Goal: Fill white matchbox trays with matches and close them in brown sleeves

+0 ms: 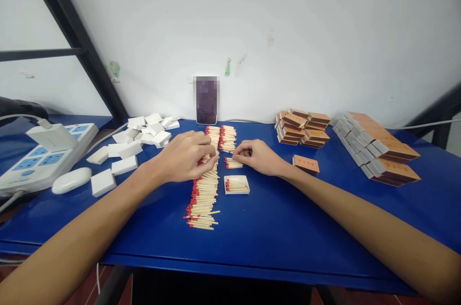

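Observation:
My left hand point(192, 157) rests over a long row of red-headed matches point(203, 194), its fingers curled and thumb close to the index finger. What it pinches, if anything, is hidden. My right hand point(256, 156) is closed in a pinch at the stick ends of a small group of matches point(233, 164). Whatever lies between those fingertips is too small to make out. Just in front of that group sits a white matchbox tray point(236, 190), partly filled with matches. Behind it lies another bunch of matches point(227, 138).
Empty white trays point(124, 164) lie heaped at left, near a white earbud case point(72, 180) and a power strip point(54, 161). Orange matchboxes point(293, 127) are stacked at right, with a larger stack point(382, 146) beyond and one single matchbox point(306, 164). A phone point(206, 103) leans against the wall.

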`<act>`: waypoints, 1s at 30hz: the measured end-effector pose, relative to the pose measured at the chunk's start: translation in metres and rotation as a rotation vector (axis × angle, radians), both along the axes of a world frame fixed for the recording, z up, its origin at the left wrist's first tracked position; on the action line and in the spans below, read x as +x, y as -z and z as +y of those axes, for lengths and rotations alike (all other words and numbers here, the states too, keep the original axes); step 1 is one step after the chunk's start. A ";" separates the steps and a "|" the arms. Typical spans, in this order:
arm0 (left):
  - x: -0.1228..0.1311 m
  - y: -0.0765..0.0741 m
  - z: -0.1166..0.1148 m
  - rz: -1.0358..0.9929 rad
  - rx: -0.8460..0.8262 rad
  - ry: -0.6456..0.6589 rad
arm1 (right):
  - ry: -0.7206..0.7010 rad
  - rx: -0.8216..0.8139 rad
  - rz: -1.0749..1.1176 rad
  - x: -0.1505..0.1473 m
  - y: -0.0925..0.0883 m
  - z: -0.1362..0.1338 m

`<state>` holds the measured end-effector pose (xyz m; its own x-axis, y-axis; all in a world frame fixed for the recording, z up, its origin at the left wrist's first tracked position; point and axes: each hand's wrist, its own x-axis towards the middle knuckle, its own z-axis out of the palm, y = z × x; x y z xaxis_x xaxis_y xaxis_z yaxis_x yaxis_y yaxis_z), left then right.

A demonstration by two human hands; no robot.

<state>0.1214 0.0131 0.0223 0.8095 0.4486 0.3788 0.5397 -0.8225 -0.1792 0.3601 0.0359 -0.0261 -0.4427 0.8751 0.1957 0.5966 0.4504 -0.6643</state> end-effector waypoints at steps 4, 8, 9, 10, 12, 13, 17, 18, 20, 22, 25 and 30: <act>0.001 -0.001 -0.001 -0.011 -0.001 -0.003 | -0.013 0.018 0.003 0.002 -0.001 -0.002; 0.002 -0.001 -0.001 -0.018 -0.007 -0.027 | -0.063 0.037 0.008 0.003 0.000 -0.002; 0.002 -0.001 -0.001 -0.018 -0.012 -0.030 | -0.073 0.041 0.008 0.004 0.001 -0.002; 0.002 -0.001 0.000 -0.017 -0.017 -0.031 | -0.082 0.044 0.007 0.004 0.001 -0.002; 0.003 -0.001 -0.001 -0.012 -0.029 -0.029 | -0.094 0.053 0.004 0.004 0.001 -0.003; 0.003 -0.001 -0.001 -0.009 -0.037 -0.027 | -0.098 0.057 0.002 0.004 0.001 -0.003; 0.008 0.000 -0.007 0.014 -0.074 -0.016 | -0.130 0.102 -0.034 0.006 -0.002 -0.006; 0.010 0.000 -0.010 0.025 -0.079 -0.012 | -0.146 0.120 -0.058 0.006 -0.003 -0.006; 0.014 0.000 -0.016 0.052 -0.080 -0.007 | -0.176 0.157 -0.124 0.006 -0.006 -0.008; 0.018 0.000 -0.021 0.077 -0.071 -0.005 | -0.186 0.191 -0.197 0.007 -0.008 -0.009; 0.023 0.004 -0.026 0.103 -0.067 -0.007 | -0.185 0.222 -0.264 0.007 -0.010 -0.010; 0.028 0.013 -0.026 0.138 -0.052 -0.015 | -0.183 0.183 -0.274 0.006 -0.010 -0.011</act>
<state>0.1490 -0.0130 0.0097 0.8453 0.4772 0.2405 0.5252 -0.8247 -0.2097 0.3657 0.0253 -0.0157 -0.6460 0.7383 0.1940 0.6397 0.6623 -0.3900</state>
